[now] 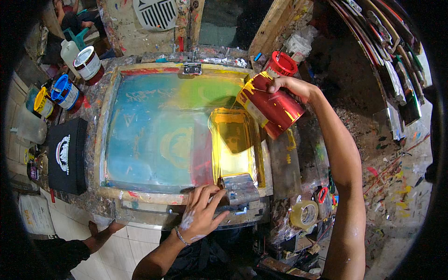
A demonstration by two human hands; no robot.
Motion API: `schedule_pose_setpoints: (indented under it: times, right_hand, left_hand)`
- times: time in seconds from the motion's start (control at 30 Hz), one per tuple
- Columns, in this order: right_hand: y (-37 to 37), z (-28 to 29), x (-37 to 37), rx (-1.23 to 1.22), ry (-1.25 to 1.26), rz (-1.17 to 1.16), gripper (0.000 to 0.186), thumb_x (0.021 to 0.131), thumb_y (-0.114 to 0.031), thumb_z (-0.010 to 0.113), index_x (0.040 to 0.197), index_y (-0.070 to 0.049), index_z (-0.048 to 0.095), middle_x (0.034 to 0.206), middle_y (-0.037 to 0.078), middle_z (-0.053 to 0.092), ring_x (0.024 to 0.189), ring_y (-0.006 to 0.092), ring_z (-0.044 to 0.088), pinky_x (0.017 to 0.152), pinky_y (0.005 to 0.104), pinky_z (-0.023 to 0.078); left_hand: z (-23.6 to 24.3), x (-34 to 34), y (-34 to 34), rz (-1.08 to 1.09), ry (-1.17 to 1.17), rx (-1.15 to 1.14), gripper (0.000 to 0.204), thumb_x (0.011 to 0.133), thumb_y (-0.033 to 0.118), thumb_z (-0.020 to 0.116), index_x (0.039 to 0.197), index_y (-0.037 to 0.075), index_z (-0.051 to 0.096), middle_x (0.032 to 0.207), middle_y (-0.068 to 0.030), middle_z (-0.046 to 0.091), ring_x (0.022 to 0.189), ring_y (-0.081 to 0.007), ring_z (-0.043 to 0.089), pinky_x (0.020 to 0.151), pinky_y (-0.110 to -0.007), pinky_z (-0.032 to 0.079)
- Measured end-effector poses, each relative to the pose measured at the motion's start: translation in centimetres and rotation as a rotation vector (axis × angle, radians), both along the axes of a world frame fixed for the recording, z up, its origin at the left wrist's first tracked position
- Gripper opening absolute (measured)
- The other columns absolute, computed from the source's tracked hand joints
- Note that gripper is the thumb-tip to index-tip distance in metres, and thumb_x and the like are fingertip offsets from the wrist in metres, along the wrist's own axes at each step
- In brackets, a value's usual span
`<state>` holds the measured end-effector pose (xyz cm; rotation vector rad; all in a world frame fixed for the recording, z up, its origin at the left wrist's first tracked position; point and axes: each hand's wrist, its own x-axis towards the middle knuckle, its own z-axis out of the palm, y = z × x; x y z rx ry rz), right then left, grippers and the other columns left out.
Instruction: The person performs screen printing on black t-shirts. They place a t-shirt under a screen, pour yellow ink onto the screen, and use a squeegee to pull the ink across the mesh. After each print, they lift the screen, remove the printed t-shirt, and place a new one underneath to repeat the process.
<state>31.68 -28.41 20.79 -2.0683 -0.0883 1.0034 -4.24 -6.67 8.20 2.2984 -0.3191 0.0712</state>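
My right hand (296, 87) is closed on a red metal paint can (275, 107) with yellow drips on its side. The can is tilted over the right part of a wood-framed printing screen (144, 135), its mouth toward the left. Glossy yellow ink (231, 163) lies on the mesh below it, in a broad strip running toward me. At the near end of that strip rests a paint-stained squeegee (242, 189). My left hand (203, 210) is at the screen's front edge beside the squeegee, fingers spread, fingertips on or close to the frame.
A black box (67, 156) with a white emblem stands left of the screen. Paint tubs, including a blue one (65, 92), line the table's left side. A red tub (281, 64) stands behind the can. Clear tape (304, 214) lies at the right. Another person's arm (100, 238) shows lower left.
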Motion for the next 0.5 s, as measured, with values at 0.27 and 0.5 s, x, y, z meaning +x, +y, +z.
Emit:
schedule_pose_setpoints:
  times: [0.27, 0.5]
  right_hand:
    - [-1.6, -2.3, 0.2, 0.279, 0.185, -0.109, 0.06, 0.077, -0.041, 0.072, 0.124, -0.005, 0.065, 0.109, 0.014, 0.075, 0.089, 0.0248, 0.073, 0.086, 0.0399, 0.059]
    - [-3.1, -5.2, 0.3, 0.586, 0.291, -0.187, 0.054, 0.081, -0.033, 0.069, 0.124, -0.001, 0.064, 0.109, 0.018, 0.075, 0.09, 0.0292, 0.073, 0.09, 0.0426, 0.059]
  left_hand:
    - [0.3, 0.1, -0.2, -0.033, -0.01, -0.038, 0.068, 0.081, 0.03, 0.083, 0.137, 0.002, 0.056, 0.131, -0.0153, 0.052, 0.124, -0.036, 0.049, 0.103, -0.048, 0.04]
    - [0.0, 0.6, -1.9, -0.053, -0.082, 0.032, 0.074, 0.074, 0.032, 0.087, 0.134, 0.001, 0.058, 0.129, -0.0157, 0.053, 0.121, -0.0361, 0.049, 0.101, -0.049, 0.039]
